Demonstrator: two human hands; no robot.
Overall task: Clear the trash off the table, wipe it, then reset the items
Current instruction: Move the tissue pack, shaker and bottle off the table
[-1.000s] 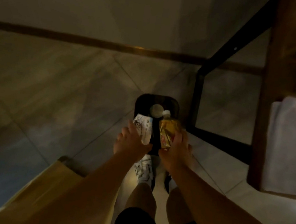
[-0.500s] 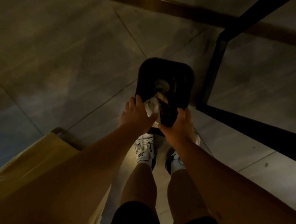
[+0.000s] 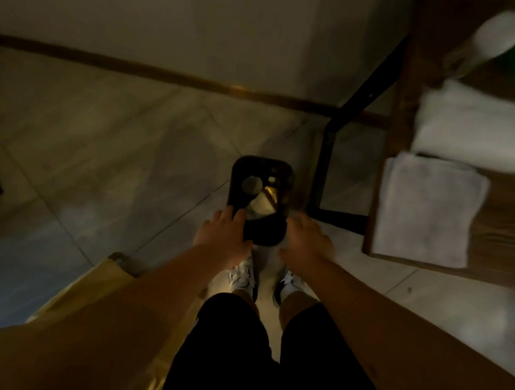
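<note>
A black trash bin [image 3: 240, 173] stands on the tiled floor in front of my feet. Inside it lie a yellow drink bottle [image 3: 271, 193], a crumpled white paper [image 3: 259, 208] and a round grey lid-like thing [image 3: 252, 184]. My left hand [image 3: 224, 233] hovers over the bin's near left corner with nothing in it. My right hand [image 3: 306, 243] hangs just right of the bin's near edge, fingers apart and holding nothing. The wooden table [image 3: 513, 228] is at the right.
On the table lie a folded grey-white cloth [image 3: 427, 210] and a white folded towel [image 3: 487, 133], with a blurred white bottle [image 3: 497, 33] and something green behind. The table's black metal frame [image 3: 322, 167] stands right of the bin. A yellow seat [image 3: 96, 291] is at lower left.
The paper and the bottle have left my hands and now lie in the bin. Both hands have drawn back toward me, and my view has lifted so the table shows again.
</note>
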